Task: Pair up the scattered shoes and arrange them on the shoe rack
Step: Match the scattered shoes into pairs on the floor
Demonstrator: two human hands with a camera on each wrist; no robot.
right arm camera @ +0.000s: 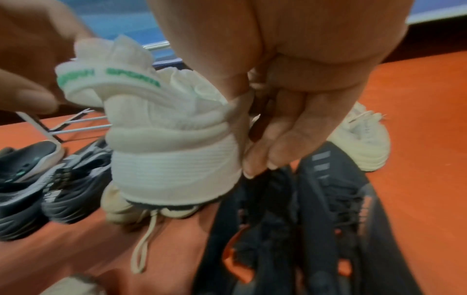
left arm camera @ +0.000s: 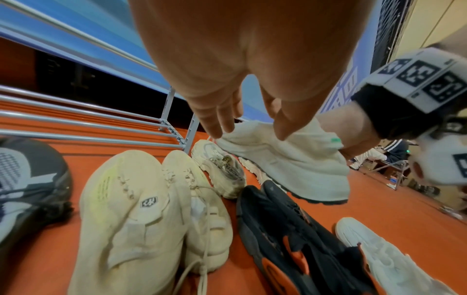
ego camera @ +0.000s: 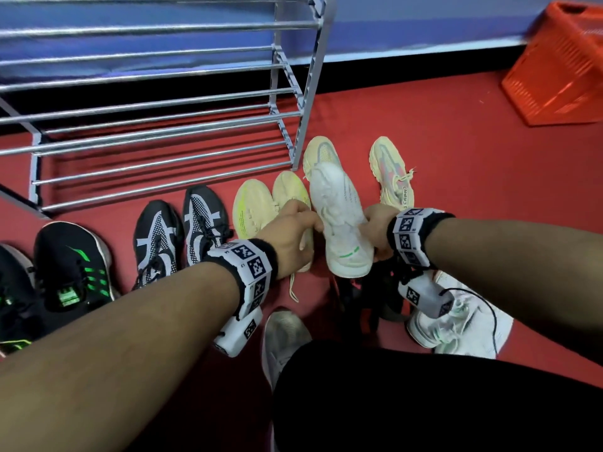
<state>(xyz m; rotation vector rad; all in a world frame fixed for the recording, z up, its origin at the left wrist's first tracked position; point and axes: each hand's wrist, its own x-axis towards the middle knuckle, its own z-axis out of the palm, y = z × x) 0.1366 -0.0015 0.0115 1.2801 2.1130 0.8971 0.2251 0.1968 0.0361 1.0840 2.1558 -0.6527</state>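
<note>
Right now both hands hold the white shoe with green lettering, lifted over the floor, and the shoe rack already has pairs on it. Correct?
Not quite: the shoe rack is bare in the head view; every pair sits on the floor. The rest stands: left hand and right hand hold the white shoe lifted.

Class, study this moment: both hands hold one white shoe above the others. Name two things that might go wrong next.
1. The white shoe is only pinched at its collar by the left hand and right hand; it may slip onto the black-and-orange shoes below.
2. Several pale shoes look alike; the cream pair could be mismatched with it.
</note>
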